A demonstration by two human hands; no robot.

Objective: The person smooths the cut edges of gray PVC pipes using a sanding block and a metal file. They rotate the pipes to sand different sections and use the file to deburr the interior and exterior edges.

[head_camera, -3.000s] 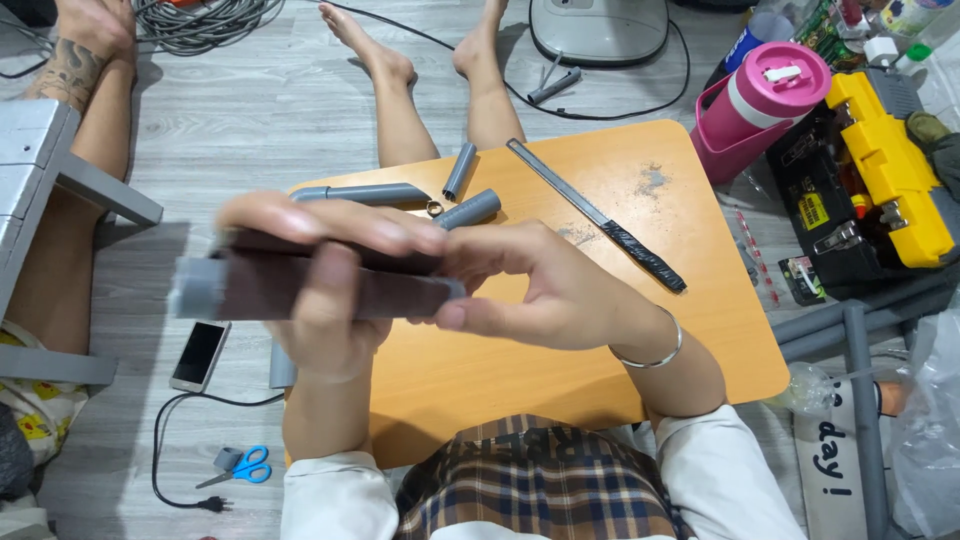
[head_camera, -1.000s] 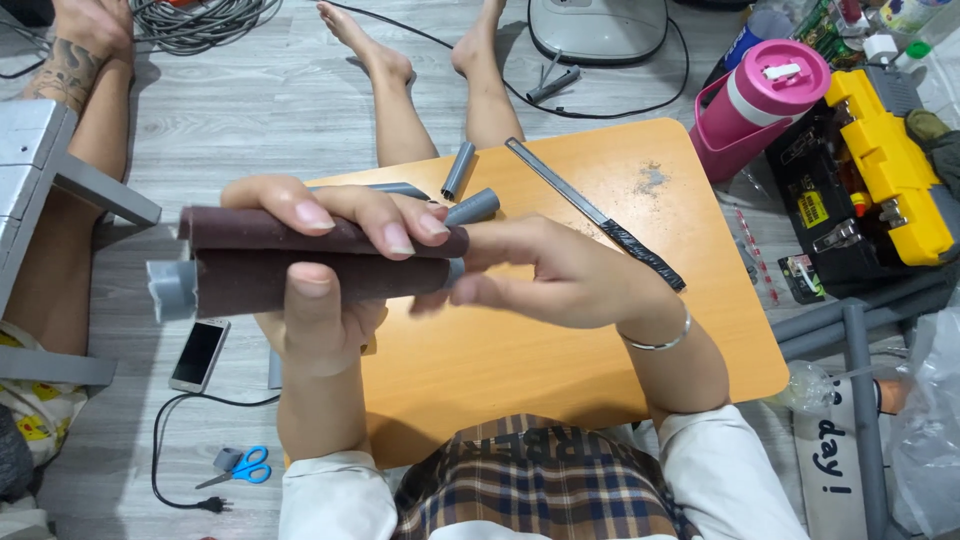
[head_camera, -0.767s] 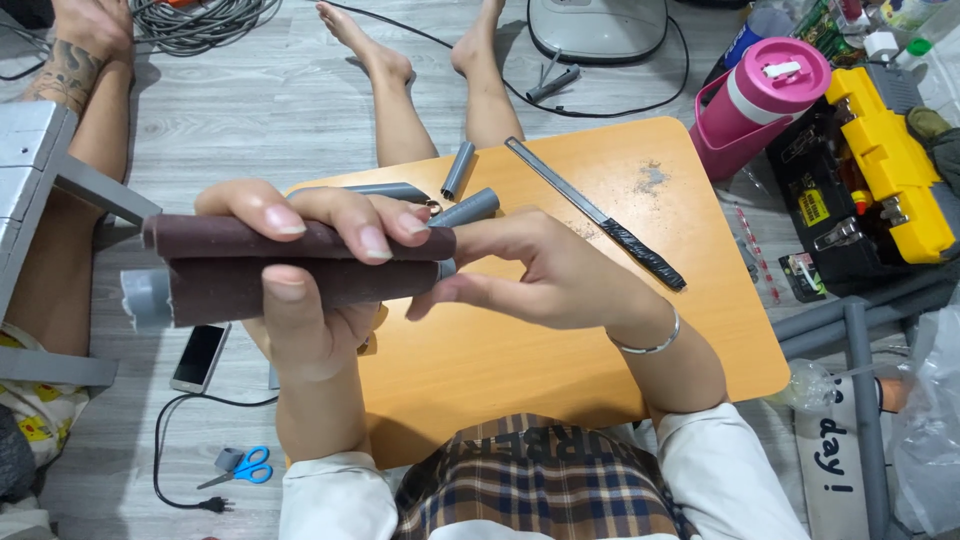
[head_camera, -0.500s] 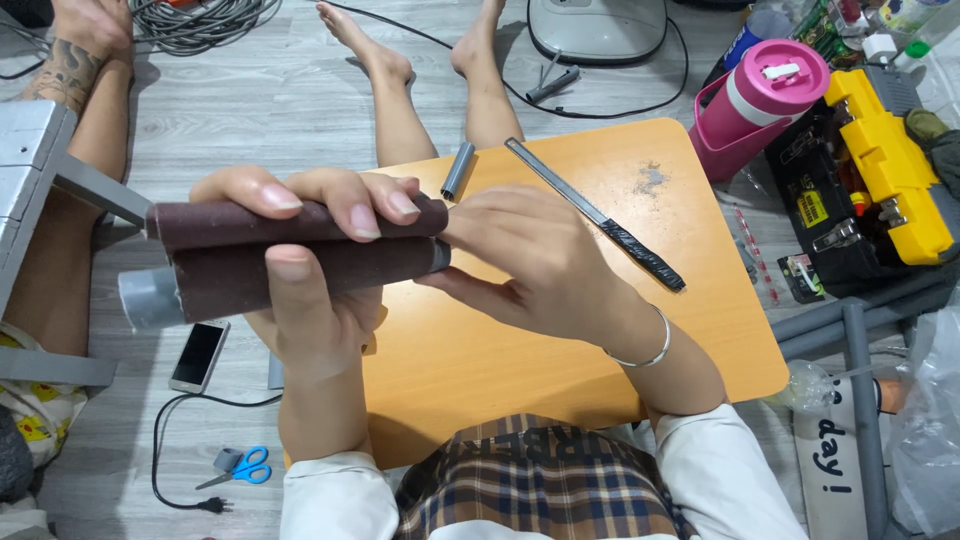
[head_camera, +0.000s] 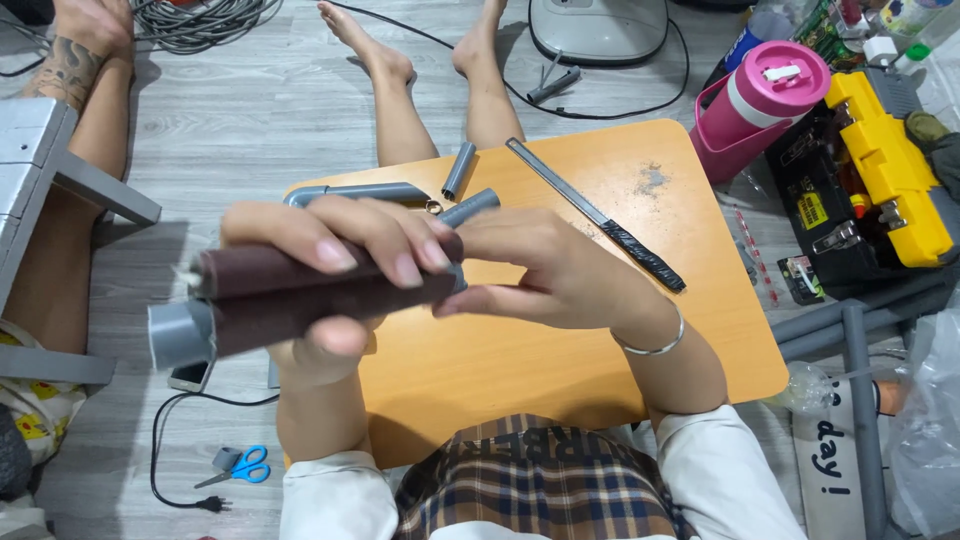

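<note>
A grey plank floor (head_camera: 250, 110) carries a low orange table (head_camera: 540, 360). Above the table, the left hand (head_camera: 335, 270) wraps its fingers closed around a grey pipe (head_camera: 180, 333) covered by a dark brown sandpaper sheet (head_camera: 300, 290). The right hand (head_camera: 545, 270) pinches the pipe's right end with closed fingers. On the table lie short pipe pieces (head_camera: 460, 170) and a long metal file (head_camera: 595, 212). At far right, an open yellow toolbox (head_camera: 885, 180) holds small tools, beside a pink bottle (head_camera: 760, 100)
</note>
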